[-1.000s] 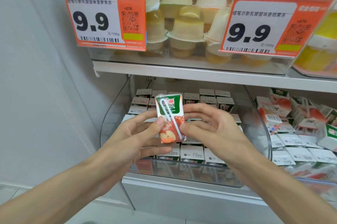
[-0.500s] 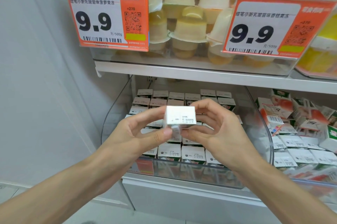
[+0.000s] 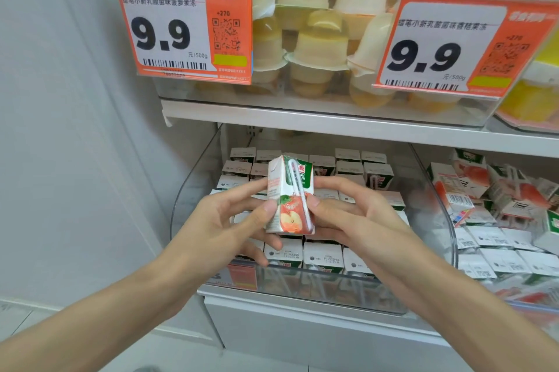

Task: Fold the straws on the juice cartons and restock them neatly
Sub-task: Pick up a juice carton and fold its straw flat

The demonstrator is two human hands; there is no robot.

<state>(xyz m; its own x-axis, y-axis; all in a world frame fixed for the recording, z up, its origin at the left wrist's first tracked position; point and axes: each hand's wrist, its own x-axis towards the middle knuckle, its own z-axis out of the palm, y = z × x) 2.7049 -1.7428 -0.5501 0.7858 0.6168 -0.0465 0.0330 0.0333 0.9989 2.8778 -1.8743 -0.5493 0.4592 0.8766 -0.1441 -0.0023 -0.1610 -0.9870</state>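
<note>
Closest: both hands wrapped round one small juice carton [image 3: 289,205], held upright just in front of the clear bin [image 3: 193,187]; left hand [image 3: 223,220] gripping the carton's left side, thumb flat on the apple picture; right hand [image 3: 360,220] gripping the right side, thumb tip touching the white straw [image 3: 298,187]; straw stuck slanting on the front, bent over like a hook at the top. Behind the hands, inside the bin: neat rows of cartons [image 3: 322,255] standing with white tops up. Off to the right: a messy pile of cartons [image 3: 472,190]. Higher up, past the white shelf [image 3: 332,125]: yellow jelly cups [image 3: 320,44] and two orange price tags [image 3: 178,29] reading 9.9.
</note>
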